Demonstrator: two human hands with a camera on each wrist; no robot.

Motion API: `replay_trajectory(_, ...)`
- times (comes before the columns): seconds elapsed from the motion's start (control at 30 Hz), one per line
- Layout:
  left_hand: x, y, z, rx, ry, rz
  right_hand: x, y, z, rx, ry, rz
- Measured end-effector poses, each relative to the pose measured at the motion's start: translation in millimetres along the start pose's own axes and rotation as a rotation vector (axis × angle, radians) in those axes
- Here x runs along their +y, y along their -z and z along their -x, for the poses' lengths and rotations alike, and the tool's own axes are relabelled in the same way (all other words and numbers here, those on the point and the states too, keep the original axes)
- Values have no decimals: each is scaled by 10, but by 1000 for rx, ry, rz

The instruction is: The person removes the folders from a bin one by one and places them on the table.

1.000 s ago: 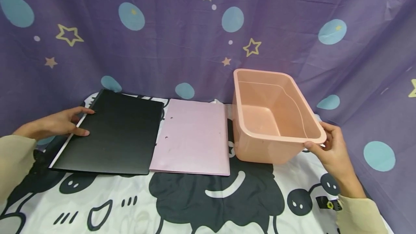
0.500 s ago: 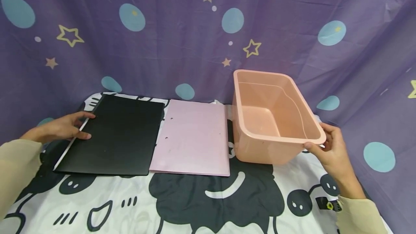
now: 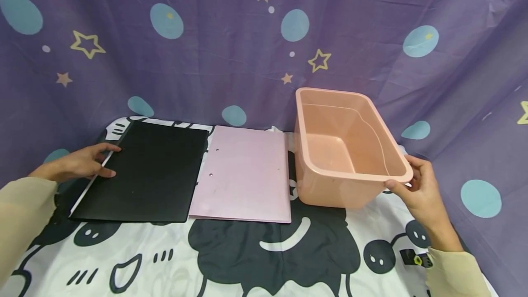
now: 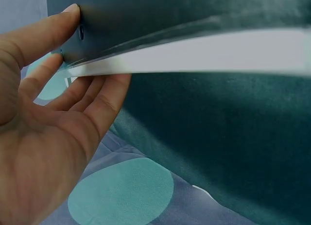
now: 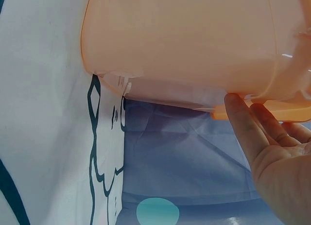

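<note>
My left hand (image 3: 84,163) pinches the left edge of a black folder (image 3: 156,173) with white paper showing along that edge. In the left wrist view the thumb lies on the cover and fingers reach under the white paper edge (image 4: 194,55). Beside it, a pink folder (image 3: 245,173) with two small holes lies flat, touched by neither hand. My right hand (image 3: 420,196) grips the near right corner of a peach plastic bin (image 3: 330,189) by its rim. From the right wrist view, the fingers curl under the rim (image 5: 262,111). Nothing shows inside the bin.
The table is covered by a white cloth with black cartoon prints (image 3: 165,265). A purple curtain (image 3: 231,35) with stars and blue ovals hangs directly behind and to both sides. A small dark strap (image 3: 414,258) shows by the right sleeve.
The black folder's left edge has come down and slightly to the right, with my left hand moving along with it. My right hand, the bin and the pink folder stay put.
</note>
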State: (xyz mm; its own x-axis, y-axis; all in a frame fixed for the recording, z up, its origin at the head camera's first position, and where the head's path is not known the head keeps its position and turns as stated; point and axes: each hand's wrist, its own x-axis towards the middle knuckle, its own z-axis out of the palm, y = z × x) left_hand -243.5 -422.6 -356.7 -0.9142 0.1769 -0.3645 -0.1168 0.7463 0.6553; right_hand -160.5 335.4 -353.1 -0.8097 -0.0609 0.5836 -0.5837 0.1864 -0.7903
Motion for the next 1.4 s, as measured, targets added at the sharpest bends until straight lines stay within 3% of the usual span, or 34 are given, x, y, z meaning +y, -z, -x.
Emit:
replay_trajectory(0.5, -6, -11, -6, 44, -6, -67, 7, -10, 5, -3, 1, 2)
replay_trajectory(1.07, -44, -34, -31, 51, -16, -168, 16, -14, 7, 0, -8, -7)
replay_trajectory(1.4, -39, -29, -29, 43, -4, -174, 18, -10, 9, 1, -11, 11)
